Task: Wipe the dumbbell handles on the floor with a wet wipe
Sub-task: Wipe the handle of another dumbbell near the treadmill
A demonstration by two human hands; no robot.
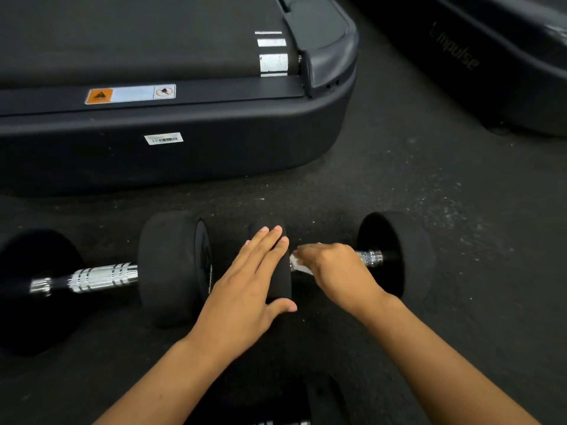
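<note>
Down on the dark gym floor (414,185), the left hand (248,286) lies flat with straight fingers on one black head of the right dumbbell (395,256), while the right hand (334,265) curls around its chrome handle, pressing a white wet wipe (297,265) to it. Just beside it to the left rests a second dumbbell (104,277); a treadmill (171,148) sits beyond both.

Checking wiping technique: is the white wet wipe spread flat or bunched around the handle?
Bunched: the white wet wipe shows only as a crumpled bit under the right hand, which grips the chrome dumbbell handle.
</note>
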